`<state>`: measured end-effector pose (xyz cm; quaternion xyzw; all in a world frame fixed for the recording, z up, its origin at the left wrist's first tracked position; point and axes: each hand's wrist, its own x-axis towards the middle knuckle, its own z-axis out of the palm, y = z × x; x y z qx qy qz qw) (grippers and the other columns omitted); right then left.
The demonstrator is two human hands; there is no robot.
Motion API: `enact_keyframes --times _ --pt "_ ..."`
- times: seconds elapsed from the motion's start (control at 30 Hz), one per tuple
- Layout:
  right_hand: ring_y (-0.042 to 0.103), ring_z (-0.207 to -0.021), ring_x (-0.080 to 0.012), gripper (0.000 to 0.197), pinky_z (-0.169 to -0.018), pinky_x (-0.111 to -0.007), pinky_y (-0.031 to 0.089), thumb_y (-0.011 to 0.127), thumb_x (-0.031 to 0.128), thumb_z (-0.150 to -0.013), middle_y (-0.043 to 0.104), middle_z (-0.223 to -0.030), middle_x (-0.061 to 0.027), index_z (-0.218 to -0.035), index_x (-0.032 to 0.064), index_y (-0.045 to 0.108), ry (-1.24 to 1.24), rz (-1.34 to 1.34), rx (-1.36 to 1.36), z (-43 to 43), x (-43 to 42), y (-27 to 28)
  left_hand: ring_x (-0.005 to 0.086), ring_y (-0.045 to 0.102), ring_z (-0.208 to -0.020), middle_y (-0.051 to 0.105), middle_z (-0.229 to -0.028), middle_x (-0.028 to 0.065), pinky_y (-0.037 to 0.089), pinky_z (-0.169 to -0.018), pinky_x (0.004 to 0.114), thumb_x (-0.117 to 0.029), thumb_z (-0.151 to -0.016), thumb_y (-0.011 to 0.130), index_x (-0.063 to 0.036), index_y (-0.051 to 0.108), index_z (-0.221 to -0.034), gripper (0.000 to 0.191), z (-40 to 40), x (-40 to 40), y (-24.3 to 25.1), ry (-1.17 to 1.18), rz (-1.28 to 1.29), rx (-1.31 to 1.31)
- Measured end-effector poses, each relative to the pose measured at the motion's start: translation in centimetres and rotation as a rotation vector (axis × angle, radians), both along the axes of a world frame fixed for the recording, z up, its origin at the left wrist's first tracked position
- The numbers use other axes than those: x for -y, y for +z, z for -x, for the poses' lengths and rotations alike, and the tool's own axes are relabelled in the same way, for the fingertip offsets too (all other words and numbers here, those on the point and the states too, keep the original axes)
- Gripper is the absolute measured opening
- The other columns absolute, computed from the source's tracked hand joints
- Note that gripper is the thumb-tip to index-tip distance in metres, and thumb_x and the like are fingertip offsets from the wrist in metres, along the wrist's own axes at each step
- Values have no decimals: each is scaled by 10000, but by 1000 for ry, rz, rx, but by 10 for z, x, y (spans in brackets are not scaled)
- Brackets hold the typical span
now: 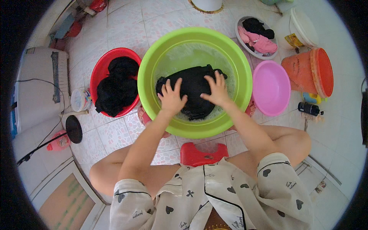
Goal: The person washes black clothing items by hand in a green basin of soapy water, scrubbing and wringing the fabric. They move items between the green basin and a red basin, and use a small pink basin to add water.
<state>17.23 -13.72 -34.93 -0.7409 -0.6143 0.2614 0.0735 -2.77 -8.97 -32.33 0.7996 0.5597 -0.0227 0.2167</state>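
Note:
A large green plastic basin [155,126] stands on the floor in front of me, with sudsy water inside. Dark wet cloth [192,83] lies bunched in that water. Over the left part of the cloth is my left hand [172,96], fingers spread, on or just above it. My right hand [217,89] is over the cloth's right part, its fingers also apart. Neither hand grips anything; whether they touch the cloth is hard to tell.
To the left, a red basin [95,74] holds dark cloth. At right are a pink basin [271,87], an orange bucket [299,70], a white bucket [293,31] and a pale basin [237,27] of clothes. A red plastic stool [191,153] is beneath me.

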Motion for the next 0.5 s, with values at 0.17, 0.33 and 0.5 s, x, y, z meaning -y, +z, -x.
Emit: enact_keyframes --times 0.17,0.33,0.5 --pt "33 -1291 -398 943 -903 -680 214 666 529 -639 -17 -1420 -163 -1368 243 141 117 125 186 17 15 -19 505 22 -1249 -27 -1419 183 162 -849 731 -509 -672 612 -297 111 -1373 887 -24 22 -27 -76 59 -187" --pt "129 -1274 -401 862 -918 -671 198 608 570 -669 139 -1391 -189 -1343 191 225 80 273 162 11 11 -53 488 62 -1250 12 -1415 194 189 -854 716 -536 -705 573 -235 205 -1356 806 -28 26 -64 -56 -59 -300" --pt "100 -1285 -401 693 -987 -615 90 450 557 -787 181 -1381 -203 -1305 112 327 84 492 192 19 -1 -63 479 257 -1174 169 -1375 223 267 -907 619 -520 -752 530 -144 356 -1284 674 -27 25 -101 -84 59 -339"
